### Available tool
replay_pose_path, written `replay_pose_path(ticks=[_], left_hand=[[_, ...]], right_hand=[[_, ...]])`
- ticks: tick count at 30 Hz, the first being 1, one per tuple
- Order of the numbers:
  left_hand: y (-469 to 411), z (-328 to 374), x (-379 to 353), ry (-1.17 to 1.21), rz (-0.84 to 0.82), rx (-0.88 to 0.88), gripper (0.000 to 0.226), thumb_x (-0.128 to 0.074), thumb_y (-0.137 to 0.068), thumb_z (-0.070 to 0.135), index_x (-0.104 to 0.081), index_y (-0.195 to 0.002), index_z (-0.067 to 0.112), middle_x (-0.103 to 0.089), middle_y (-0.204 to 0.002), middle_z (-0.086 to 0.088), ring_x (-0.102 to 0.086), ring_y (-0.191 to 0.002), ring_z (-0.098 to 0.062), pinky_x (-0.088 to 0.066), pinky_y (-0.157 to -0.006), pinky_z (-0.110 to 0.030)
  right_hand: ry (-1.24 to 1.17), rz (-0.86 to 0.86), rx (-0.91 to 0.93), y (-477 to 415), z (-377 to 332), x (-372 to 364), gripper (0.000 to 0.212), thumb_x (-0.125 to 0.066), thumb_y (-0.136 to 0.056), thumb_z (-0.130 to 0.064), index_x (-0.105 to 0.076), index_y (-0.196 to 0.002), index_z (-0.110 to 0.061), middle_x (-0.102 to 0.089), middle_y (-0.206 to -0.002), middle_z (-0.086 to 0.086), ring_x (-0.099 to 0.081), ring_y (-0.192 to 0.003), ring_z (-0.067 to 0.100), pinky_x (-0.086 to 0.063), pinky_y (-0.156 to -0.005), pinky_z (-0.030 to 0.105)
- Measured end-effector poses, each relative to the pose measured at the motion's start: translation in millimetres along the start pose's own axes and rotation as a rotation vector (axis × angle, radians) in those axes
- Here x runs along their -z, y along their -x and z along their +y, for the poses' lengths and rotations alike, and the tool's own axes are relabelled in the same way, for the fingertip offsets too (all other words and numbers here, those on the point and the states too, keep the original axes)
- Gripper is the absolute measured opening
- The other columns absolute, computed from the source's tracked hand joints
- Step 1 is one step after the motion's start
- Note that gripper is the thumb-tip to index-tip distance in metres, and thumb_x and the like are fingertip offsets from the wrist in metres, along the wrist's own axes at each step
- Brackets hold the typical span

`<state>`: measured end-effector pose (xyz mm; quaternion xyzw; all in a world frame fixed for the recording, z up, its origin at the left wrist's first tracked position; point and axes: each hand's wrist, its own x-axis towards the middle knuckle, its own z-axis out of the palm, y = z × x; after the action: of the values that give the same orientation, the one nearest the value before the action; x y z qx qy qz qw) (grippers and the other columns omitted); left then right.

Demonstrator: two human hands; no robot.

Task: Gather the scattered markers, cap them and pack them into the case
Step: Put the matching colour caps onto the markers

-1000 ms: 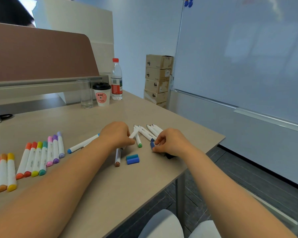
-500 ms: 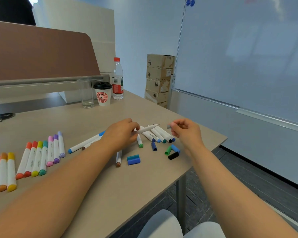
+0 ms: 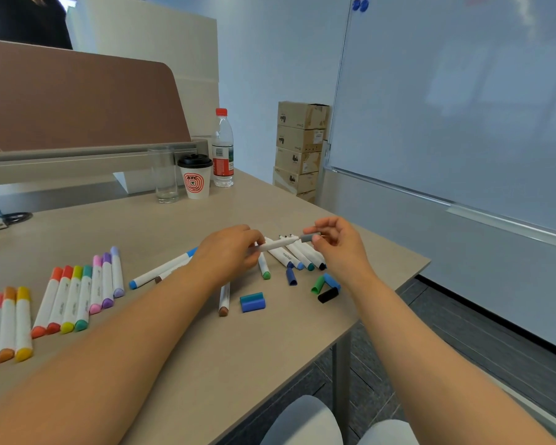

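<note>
My left hand (image 3: 230, 248) grips a white marker (image 3: 278, 244) just above the table. My right hand (image 3: 337, 244) pinches a grey cap (image 3: 309, 237) that meets the marker's tip. Under them lie several uncapped white markers (image 3: 299, 256) and a green-ended one (image 3: 264, 268). Loose caps lie nearer me: a teal and a blue pair (image 3: 252, 301), a dark blue cap (image 3: 291, 277), a green cap (image 3: 317, 284), a blue cap (image 3: 332, 281) and a black cap (image 3: 328, 295). A brown-tipped marker (image 3: 224, 300) and a blue-capped one (image 3: 158, 272) lie by my left forearm. Capped markers (image 3: 77, 297) lie in rows on the left. No case is in view.
A glass (image 3: 164, 175), a lidded paper cup (image 3: 196, 177) and a water bottle (image 3: 222, 149) stand at the table's back. Scissors (image 3: 12, 217) lie far left. The table edge (image 3: 395, 287) is just right of the caps. A whiteboard (image 3: 463, 107) and stacked boxes (image 3: 299, 149) stand beyond.
My right hand picked a grey cap from the table, lifted it and brought it leftward to the tip of the marker that my left hand raised.
</note>
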<state>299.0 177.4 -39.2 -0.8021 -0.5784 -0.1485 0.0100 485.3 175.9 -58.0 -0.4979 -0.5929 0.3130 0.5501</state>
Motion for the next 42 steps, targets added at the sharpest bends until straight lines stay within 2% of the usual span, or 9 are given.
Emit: replay_pose_path(ticks=[4, 8, 13, 17, 23, 28, 34, 37, 42], left_hand=[[0.7, -0.5, 0.3, 0.008, 0.007, -0.021, 0.029, -0.048, -0.094, 0.025, -0.056, -0.122, 0.023, -0.057, -0.112, 0.001, -0.050, -0.091, -0.012, -0.042, -0.075, -0.023], [2.2, -1.1, 1.0, 0.041, -0.001, -0.083, 0.030, -0.047, -0.095, 0.026, -0.055, -0.123, 0.020, -0.057, -0.112, 0.001, -0.044, -0.087, -0.008, -0.034, -0.072, -0.020], [6.5, -8.6, 6.0, 0.102, -0.007, -0.134, 0.029, -0.055, -0.091, 0.030, -0.062, -0.117, 0.017, -0.061, -0.105, -0.001, -0.055, -0.089, -0.015, -0.046, -0.078, -0.028], [6.6, -11.9, 9.4, 0.110, -0.004, -0.137, 0.026, -0.059, -0.089, 0.030, -0.065, -0.111, 0.017, -0.063, -0.098, 0.000, -0.056, -0.086, -0.017, -0.049, -0.080, -0.035], [7.0, -14.1, 13.1, 0.168, -0.011, -0.121, 0.025, -0.062, -0.087, 0.029, -0.066, -0.107, 0.015, -0.064, -0.094, 0.000, -0.056, -0.081, -0.015, -0.050, -0.078, -0.033], [5.0, -15.5, 18.5, 0.204, -0.112, -0.079, 0.022, -0.064, -0.085, 0.033, -0.065, -0.103, 0.020, -0.060, -0.077, 0.008, -0.055, -0.069, -0.006, -0.049, -0.070, -0.025], [4.0, -15.0, 13.3, 0.166, -0.199, 0.016, 0.026, -0.063, -0.084, 0.039, -0.064, -0.098, 0.016, -0.056, -0.076, 0.007, -0.052, -0.073, -0.011, -0.048, -0.073, -0.028], [3.0, -15.5, 11.3, 0.113, -0.179, 0.077, 0.030, -0.063, -0.085, 0.037, -0.054, -0.109, 0.020, -0.052, -0.083, 0.005, -0.050, -0.080, -0.012, -0.044, -0.072, -0.025], [1.7, -15.9, 2.8, -0.018, -0.205, 0.119, 0.024, -0.057, -0.089, 0.028, -0.049, -0.111, 0.021, -0.055, -0.101, -0.001, -0.048, -0.088, -0.015, -0.039, -0.073, -0.025]], right_hand=[[0.015, -0.038, 0.017, 0.5, -0.6, -2.0, 0.017, -0.051, -0.092, 0.000, -0.051, -0.102, -0.014, -0.065, -0.089, -0.015, -0.060, -0.087, 0.001, -0.044, -0.074, 0.012], [-0.012, -0.084, 0.015, 1.0, -2.5, -3.2, 0.018, -0.055, -0.090, 0.000, -0.053, -0.095, -0.017, -0.067, -0.088, -0.011, -0.063, -0.088, 0.005, -0.050, -0.078, 0.017], [-0.048, -0.113, -0.004, 2.3, -5.7, -6.3, 0.013, -0.058, -0.087, 0.004, -0.055, -0.096, -0.006, -0.068, -0.086, 0.001, -0.065, -0.077, 0.008, -0.055, -0.069, 0.013], [-0.041, -0.106, -0.024, 2.1, -7.9, -9.2, 0.014, -0.059, -0.086, 0.005, -0.057, -0.094, -0.006, -0.068, -0.085, 0.003, -0.065, -0.076, 0.011, -0.055, -0.068, 0.013], [-0.020, -0.114, -0.026, -3.6, -11.2, -14.7, 0.014, -0.060, -0.085, 0.005, -0.058, -0.091, -0.008, -0.068, -0.080, 0.000, -0.065, -0.072, 0.007, -0.055, -0.070, 0.014], [-0.022, -0.171, -0.050, -5.5, -16.1, -21.0, 0.016, -0.060, -0.087, 0.001, -0.057, -0.099, -0.008, -0.068, -0.082, -0.001, -0.065, -0.072, 0.007, -0.055, -0.070, 0.015], [-0.005, -0.160, -0.101, -5.0, -11.0, -29.8, 0.017, -0.058, -0.089, -0.002, -0.057, -0.099, -0.016, -0.067, -0.096, 0.000, -0.066, -0.074, 0.012, -0.056, -0.079, 0.029], [0.062, -0.097, -0.104, -5.6, -10.0, -27.3, 0.015, -0.056, -0.091, -0.005, -0.058, -0.099, -0.017, -0.065, -0.102, -0.001, -0.066, -0.074, 0.012, -0.057, -0.078, 0.035], [0.120, -0.053, -0.111, -5.3, -10.9, -20.7, 0.010, -0.056, -0.091, -0.009, -0.062, -0.097, -0.014, -0.065, -0.097, 0.002, -0.061, -0.067, 0.008, -0.056, -0.072, 0.030]])
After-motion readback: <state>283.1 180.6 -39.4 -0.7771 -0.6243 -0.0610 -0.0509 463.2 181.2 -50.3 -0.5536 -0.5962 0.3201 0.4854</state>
